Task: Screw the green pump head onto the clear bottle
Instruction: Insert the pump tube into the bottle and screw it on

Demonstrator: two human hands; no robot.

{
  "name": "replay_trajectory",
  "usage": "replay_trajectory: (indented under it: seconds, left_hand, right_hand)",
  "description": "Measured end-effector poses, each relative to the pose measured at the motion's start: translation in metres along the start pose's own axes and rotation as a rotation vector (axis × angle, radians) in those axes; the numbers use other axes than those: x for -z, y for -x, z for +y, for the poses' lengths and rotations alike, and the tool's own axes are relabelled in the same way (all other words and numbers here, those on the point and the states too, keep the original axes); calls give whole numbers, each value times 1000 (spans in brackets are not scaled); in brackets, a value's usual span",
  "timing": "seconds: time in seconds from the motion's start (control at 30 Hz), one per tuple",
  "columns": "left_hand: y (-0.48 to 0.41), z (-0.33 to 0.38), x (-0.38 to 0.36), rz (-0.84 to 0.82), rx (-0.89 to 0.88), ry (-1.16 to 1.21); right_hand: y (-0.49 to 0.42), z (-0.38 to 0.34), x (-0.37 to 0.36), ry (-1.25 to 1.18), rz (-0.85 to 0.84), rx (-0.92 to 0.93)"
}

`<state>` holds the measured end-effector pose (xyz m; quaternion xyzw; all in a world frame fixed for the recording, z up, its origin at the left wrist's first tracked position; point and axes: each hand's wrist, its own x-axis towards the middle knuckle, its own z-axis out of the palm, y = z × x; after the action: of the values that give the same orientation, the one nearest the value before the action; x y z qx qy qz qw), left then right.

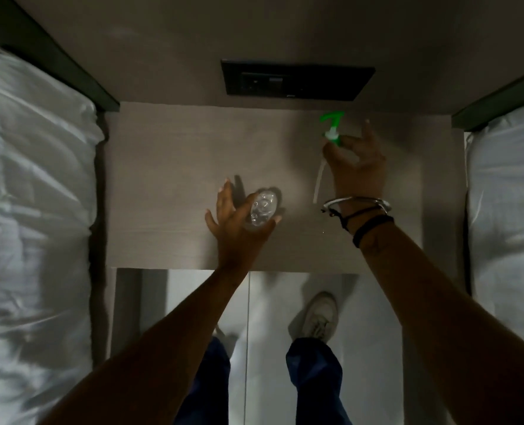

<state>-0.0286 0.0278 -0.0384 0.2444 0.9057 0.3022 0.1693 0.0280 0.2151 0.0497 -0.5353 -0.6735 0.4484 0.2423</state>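
Clear bottle [262,210]: it stands on the wooden bedside table [168,167], seen from above, and your left hand [239,222] wraps it, thumb and fingers around its sides.
Green pump head [332,125]: you grasp it by the collar in your right hand [355,167], lifted above the table's right side, well apart from the bottle.
Dip tube [319,182]: it hangs down beside your right wrist.
Surface and room: the table sits between two white beds [33,210], with a black socket panel [297,81] on the wall behind.
Bottle contents: you cannot tell.
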Motion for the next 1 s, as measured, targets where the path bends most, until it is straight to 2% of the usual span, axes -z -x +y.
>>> replay_trajectory:
  seconds: [0.1, 0.27, 0.4, 0.47, 0.7, 1.0]
  left_hand:
    - [-4, -3, 4, -66, -37, 70]
    - [-13, 2, 4, -234, -86, 141]
    - [-19, 11, 2, -362, -119, 104]
    - [-25, -13, 18, -300, -89, 61]
    - [-34, -16, 19, -413, -144, 58]
    - [-42, -14, 21, -470, -138, 40]
  right_hand:
    - [17, -18, 6, -185, -79, 5]
    - [42, -31, 20, -361, -173, 118]
    - [49, -23, 23, -222, -172, 216]
    - [60, -22, -5, -263, -280, 253]
    - [58, -5, -7, -147, -305, 270]
    - [77, 35, -26, 115, -392, 498]
